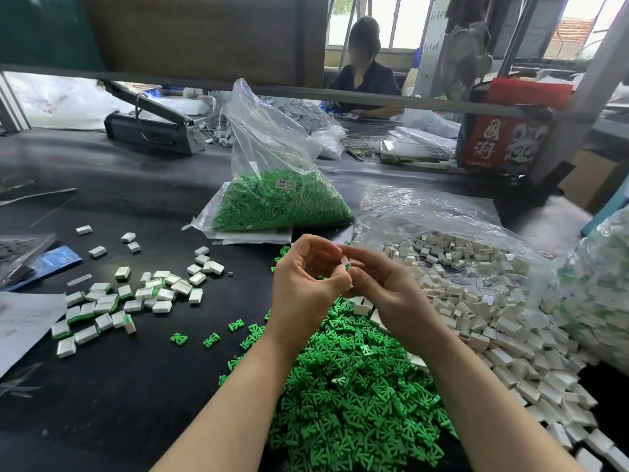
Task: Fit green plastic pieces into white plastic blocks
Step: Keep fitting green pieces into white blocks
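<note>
Above the table's middle, my left hand (306, 284) and my right hand (384, 287) meet. Their fingertips pinch one white block (344, 262) with a bit of green piece showing at its lower edge. A heap of loose green pieces (354, 396) lies under my forearms. To the right spreads a pile of white blocks (493, 308) spilling from a clear bag. On the left of the black table (136, 386), several white blocks with green pieces fitted (112, 301) lie scattered.
A clear bag of green pieces (279, 202) stands behind my hands. Another bag of fitted blocks (599, 284) sits at the far right. Papers (23, 321) lie at the left edge. A person sits working across the table, behind a sealing machine (153, 127) and a red box (503, 141).
</note>
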{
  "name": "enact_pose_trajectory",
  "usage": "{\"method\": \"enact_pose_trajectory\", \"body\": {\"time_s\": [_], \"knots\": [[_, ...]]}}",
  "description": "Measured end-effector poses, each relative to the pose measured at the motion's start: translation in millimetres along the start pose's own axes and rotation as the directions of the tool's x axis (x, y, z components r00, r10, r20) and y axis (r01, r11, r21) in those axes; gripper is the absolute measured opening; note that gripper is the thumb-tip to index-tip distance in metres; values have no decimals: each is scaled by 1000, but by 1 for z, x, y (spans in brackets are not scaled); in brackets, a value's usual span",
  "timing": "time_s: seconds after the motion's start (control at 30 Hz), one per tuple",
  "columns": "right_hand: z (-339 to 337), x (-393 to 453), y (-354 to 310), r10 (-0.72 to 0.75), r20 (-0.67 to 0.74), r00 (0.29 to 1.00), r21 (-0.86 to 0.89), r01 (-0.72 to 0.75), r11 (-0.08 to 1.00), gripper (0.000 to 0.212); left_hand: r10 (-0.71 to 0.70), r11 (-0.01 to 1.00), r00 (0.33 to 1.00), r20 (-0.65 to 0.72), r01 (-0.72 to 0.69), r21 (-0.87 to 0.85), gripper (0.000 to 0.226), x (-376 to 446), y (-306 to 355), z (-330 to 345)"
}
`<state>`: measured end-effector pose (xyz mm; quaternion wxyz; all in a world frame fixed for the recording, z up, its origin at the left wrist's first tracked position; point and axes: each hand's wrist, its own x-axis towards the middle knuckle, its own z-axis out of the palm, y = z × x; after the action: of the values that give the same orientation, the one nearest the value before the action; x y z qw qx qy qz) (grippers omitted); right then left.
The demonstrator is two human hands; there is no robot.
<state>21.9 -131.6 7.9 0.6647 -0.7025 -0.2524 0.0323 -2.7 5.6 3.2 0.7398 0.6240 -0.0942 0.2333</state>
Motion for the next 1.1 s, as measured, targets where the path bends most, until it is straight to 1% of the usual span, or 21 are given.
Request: {"method": "enact_pose_trajectory", "body": {"time_s": [0.2,0.37,0.5,0.67,0.87,1.1], "knots": [[0,0,2,-58,-17,998,-46,57,997,32,21,1000,1000,-7,-21,-8,20,0,-4,1],[0,0,4,-68,-23,997,-44,67,997,29,9,999,1000,-9,-9,-47,20,0,-6,3],[1,0,3,-73,-28,997,0,73,997,28,15,999,1000,-5,-15,-31,20,0,-6,3],[1,1,4,-95,-21,995,-28,95,995,28,5,999,1000,-24,-6,-51,20,0,-6,4],[0,1,6,-95,-24,995,-47,94,994,28,4,998,1000,-27,-6,-67,20,-1,-5,6],[0,1,7,-82,-22,996,-30,82,996,27,-3,997,1000,-23,2,-78,20,-1,-5,6]]}}
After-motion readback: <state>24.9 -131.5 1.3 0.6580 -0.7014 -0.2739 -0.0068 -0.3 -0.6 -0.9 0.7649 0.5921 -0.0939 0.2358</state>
